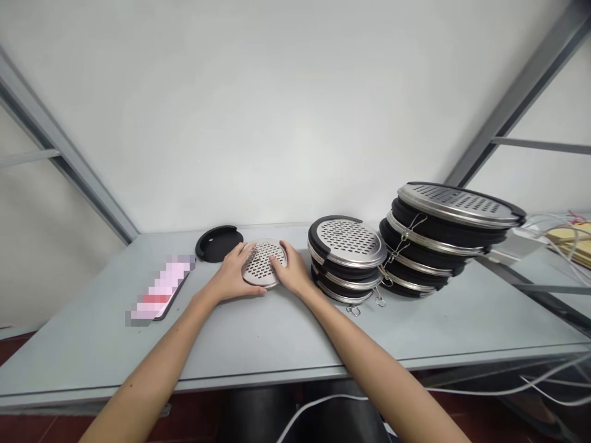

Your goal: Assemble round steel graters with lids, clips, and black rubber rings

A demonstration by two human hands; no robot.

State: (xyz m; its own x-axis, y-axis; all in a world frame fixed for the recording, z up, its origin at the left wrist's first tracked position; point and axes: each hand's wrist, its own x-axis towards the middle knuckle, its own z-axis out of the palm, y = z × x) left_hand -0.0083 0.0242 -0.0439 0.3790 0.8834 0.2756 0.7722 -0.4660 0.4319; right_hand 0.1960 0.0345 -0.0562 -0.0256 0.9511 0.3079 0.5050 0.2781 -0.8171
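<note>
A round metal grater plate (264, 263) with rows of slots lies between my hands, slightly raised at its near edge or close to the table. My left hand (235, 274) grips its left side, the thumb along the near edge and the fingers at the far left rim. On the right side my right hand (292, 268) holds it, the thumb resting on the slotted face. A black round holder (218, 244) with a raised partial rim lies behind my left hand. Just right of my right hand stands a stack of graters (347, 241) with black holders.
A taller, leaning stack of graters (462, 206) with wire clasps stands farther right. A phone (161, 289) lies at the left on the grey table (258, 344). White cables and yellowish items (572, 240) are at the far right. Metal frame posts (74, 147) flank the table.
</note>
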